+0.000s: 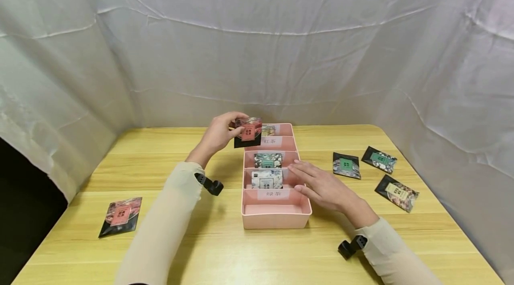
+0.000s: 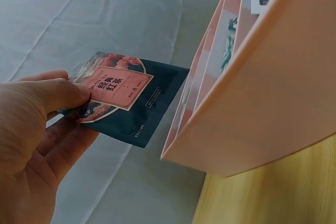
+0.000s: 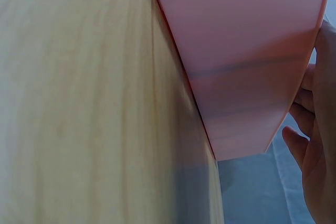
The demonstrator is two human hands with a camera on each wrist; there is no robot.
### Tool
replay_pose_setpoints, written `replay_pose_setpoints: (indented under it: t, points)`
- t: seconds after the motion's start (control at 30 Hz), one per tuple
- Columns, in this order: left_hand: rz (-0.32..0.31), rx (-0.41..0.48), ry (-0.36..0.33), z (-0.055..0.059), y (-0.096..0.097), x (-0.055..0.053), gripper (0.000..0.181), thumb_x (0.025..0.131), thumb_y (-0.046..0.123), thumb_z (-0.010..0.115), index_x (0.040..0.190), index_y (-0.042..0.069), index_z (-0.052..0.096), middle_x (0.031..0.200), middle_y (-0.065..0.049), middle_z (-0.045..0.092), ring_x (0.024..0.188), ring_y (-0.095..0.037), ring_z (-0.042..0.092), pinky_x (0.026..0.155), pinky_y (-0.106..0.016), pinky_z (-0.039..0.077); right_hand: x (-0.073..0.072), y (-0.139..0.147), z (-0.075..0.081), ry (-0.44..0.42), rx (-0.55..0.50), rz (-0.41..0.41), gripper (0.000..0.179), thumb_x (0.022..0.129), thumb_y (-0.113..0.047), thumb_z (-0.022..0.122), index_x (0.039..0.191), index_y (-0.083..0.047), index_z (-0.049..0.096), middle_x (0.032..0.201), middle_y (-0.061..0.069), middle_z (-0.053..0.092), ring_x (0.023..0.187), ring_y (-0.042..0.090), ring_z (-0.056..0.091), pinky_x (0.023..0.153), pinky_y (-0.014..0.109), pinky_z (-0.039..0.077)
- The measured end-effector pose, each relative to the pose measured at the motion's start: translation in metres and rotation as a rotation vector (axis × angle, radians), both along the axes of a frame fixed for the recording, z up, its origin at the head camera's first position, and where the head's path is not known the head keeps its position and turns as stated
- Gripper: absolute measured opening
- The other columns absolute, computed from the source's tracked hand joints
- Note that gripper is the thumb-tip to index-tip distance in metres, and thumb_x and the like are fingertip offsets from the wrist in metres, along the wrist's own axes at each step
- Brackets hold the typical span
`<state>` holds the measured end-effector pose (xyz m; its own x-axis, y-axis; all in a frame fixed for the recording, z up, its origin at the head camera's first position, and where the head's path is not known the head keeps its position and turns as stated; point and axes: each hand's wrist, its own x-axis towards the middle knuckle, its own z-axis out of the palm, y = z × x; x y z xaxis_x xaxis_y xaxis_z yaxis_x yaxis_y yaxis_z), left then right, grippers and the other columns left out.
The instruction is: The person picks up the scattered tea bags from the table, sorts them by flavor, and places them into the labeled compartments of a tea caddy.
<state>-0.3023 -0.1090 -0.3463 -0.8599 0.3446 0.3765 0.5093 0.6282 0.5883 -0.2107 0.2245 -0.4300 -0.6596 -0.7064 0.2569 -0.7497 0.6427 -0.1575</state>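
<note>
Pale wood tabletop, and fingers of the nearer left hand pinch a red-labelled sachet, jutting rightward near the far end of the pink box (right hand, fingers outstretched, by the opposite rim)!

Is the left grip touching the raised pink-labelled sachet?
Touching. In the left wrist view, the left grip has its thumb on the front of the pink-labelled sachet.

Looks like a screened-off recording stn, lab-style: wrinkled pale cloth hangs at back & both sides of a wood-grain bench, w/ a small black L wrist cam & R wrist cam worn near the sleeve ends. Type of bldg or rm beyond can't be told, b/c the cloth hides it.
</note>
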Motion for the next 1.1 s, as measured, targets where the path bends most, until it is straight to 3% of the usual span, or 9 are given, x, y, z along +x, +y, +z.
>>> replay_pose_setpoints:
  t: [0.4,0.63,0.93,1.1]
  points:
    - [-0.044,0.050,-0.012,-0.006,0.023,-0.011,0.030,0.094,0.009,0.067,0.123,0.011,0.065,0.113,-0.008,0.066,0.093,-0.022,0.064,0.075,-0.034,0.056,0.001,0.000,-0.001,0.021,-0.005,0.007,0.056,0.103,-0.039,0.045,0.153,-0.015,0.036,0.155,0.010,0.035,0.142,0.029,0.030,0.111,0.051,0.032]
    - [-0.078,0.068,-0.063,-0.009,0.031,-0.016,0.032,0.094,0.006,0.066,0.125,0.010,0.064,0.116,-0.009,0.065,0.096,-0.024,0.065,0.078,-0.034,0.056,0.001,0.000,-0.002,0.024,-0.019,0.011,0.056,0.103,-0.040,0.046,0.153,-0.016,0.036,0.154,0.010,0.036,0.142,0.029,0.032,0.109,0.051,0.035]
    - [-0.083,-0.039,-0.073,-0.017,0.039,-0.025,0.039,0.095,0.010,0.064,0.134,0.016,0.061,0.121,-0.009,0.061,0.107,-0.024,0.057,0.090,-0.040,0.050,0.003,-0.002,-0.002,0.019,-0.014,0.010,0.056,0.103,-0.039,0.046,0.153,-0.016,0.036,0.154,0.011,0.036,0.142,0.029,0.031,0.110,0.052,0.034]
    - [-0.118,-0.041,-0.085,-0.020,0.043,-0.029,0.034,0.096,0.009,0.062,0.130,0.014,0.063,0.123,-0.008,0.063,0.113,-0.024,0.058,0.094,-0.037,0.050,0.003,-0.002,-0.002,0.023,-0.014,0.012,0.056,0.103,-0.038,0.045,0.153,-0.015,0.036,0.154,0.011,0.036,0.142,0.030,0.031,0.110,0.052,0.033]
